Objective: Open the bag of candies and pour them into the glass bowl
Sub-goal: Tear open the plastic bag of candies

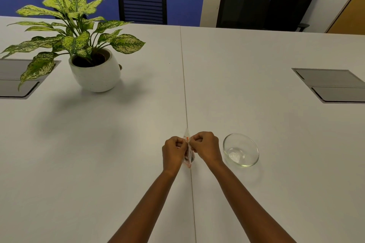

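While two hands pinch one candy bag, one glass bowl beside.

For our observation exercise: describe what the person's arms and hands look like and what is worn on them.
Both forearms are bare as far as the view shows: no sleeves, watch, bracelet or gloves. The left hand and right hand show no rings that I can make out. Fingernails are too small to judge.

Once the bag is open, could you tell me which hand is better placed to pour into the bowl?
Probably the right hand: it pinches the candy bag on the side nearer the glass bowl; the left hand would have to cross over.
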Demonstrator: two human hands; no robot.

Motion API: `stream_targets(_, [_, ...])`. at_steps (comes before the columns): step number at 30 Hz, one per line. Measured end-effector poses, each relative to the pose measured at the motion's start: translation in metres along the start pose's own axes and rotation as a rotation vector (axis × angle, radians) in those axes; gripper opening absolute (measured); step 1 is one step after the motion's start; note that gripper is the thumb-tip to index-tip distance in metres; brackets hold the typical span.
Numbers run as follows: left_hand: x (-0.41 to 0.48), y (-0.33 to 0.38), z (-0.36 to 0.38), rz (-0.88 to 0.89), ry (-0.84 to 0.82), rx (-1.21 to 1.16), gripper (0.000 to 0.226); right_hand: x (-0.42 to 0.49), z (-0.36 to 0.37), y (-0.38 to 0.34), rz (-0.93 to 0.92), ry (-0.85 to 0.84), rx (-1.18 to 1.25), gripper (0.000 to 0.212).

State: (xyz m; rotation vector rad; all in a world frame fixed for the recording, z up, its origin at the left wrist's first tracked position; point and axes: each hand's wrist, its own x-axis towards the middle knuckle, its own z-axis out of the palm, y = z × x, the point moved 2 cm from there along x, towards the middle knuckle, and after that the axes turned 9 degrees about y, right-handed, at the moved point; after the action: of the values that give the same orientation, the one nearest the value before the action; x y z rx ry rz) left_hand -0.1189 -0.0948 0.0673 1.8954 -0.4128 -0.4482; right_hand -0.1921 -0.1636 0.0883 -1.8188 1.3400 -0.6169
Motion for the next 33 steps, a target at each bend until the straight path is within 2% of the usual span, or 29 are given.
stream_targets(11, [-0.005,0.009,0.001,-0.035,0.064,-0.030,0.017,-0.002,0.000,-0.003,-0.048,0.079,0.001,0.014])
stream_targets(16, [-0.005,0.013,-0.001,-0.074,0.079,-0.055,0.015,0.001,-0.003,0.001,0.070,0.059,0.068,0.016])
stream_targets(21, [-0.004,0.015,-0.001,-0.051,0.086,-0.036,0.015,-0.003,-0.001,0.005,0.212,-0.084,0.106,0.033])
stream_targets(25, [-0.003,0.016,-0.001,-0.046,0.074,-0.032,0.014,-0.002,-0.001,0.005,0.211,-0.074,0.154,0.022])
stream_targets(29, [-0.004,0.014,-0.001,-0.119,0.005,-0.011,0.017,-0.001,0.004,0.005,0.185,-0.038,0.172,0.016])
stream_targets(31, [-0.004,0.013,-0.003,-0.140,-0.032,0.011,0.012,-0.002,0.006,0.009,0.206,-0.042,0.177,0.012])
stream_targets(33, [-0.003,0.011,-0.005,-0.132,-0.024,0.031,0.017,-0.002,0.006,0.015,0.256,-0.040,0.217,0.006])
